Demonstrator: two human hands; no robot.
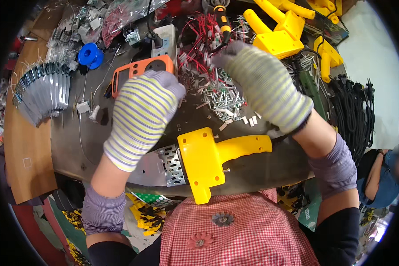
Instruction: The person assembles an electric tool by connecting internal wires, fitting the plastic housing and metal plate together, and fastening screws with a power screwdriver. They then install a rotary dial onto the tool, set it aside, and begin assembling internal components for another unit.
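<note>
A yellow plastic tool housing (201, 157) with a pistol-shaped handle (246, 147) lies on the table close to my body. A perforated metal guard (173, 165) and a flat metal plate (148, 170) extend from its left side. Two screws stick out of its right side. My left hand (142, 113), in a striped glove, is closed above the table beside an orange multimeter (142, 68); its fingertips are hidden. My right hand (264, 86), gloved alike, is over the far edge of a pile of screws (226, 99), its fingers blurred by motion.
Red wires (199, 42) and an electric screwdriver (221, 20) lie at the back. More yellow housings (279, 40) are stacked at the far right, above black power cords (352, 111). Metal strips (44, 91) and a blue spool (90, 55) are at left. A person's arm (374, 179) shows at right.
</note>
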